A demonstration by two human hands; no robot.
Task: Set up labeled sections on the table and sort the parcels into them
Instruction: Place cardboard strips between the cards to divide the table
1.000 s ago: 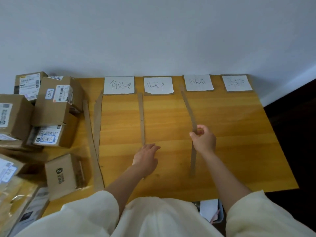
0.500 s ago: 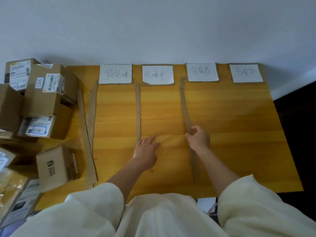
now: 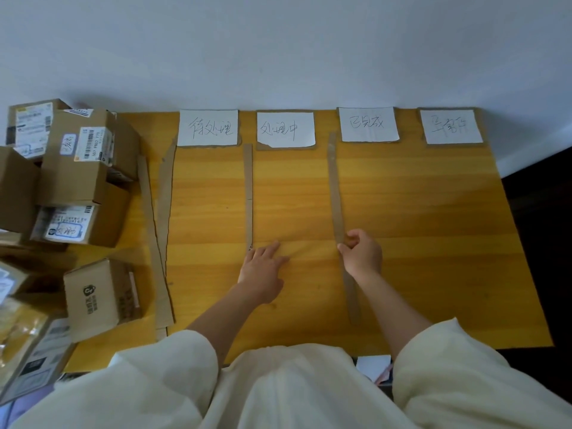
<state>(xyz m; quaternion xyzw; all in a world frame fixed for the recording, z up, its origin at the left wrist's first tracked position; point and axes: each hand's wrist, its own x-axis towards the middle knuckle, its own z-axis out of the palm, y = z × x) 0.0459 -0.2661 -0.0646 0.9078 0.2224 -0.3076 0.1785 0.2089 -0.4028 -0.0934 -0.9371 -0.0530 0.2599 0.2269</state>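
Pinching the right-hand cardboard strip [image 3: 335, 193] between thumb and curled fingers, your right hand [image 3: 360, 257] sat at the centre of the frame, the strip running from the far edge of the desk [image 3: 433, 212] down past your wrist toward the lower middle. Your left hand [image 3: 263, 269] lay flat on the wood with fingers spread and straight, holding nothing, its fingertips just beside the near end of the middle cardboard strip [image 3: 248, 193]. Two more strips [image 3: 161, 227] lay close together left of centre. Four white paper labels with handwriting lined the far edge: first label [image 3: 208, 127], second label [image 3: 285, 129], third label [image 3: 368, 123] and fourth label [image 3: 451, 126]. You had the parcels [image 3: 77, 168] stacked in the upper left of the frame, with one small box [image 3: 99, 298] lying lower left, none of them between the strips.
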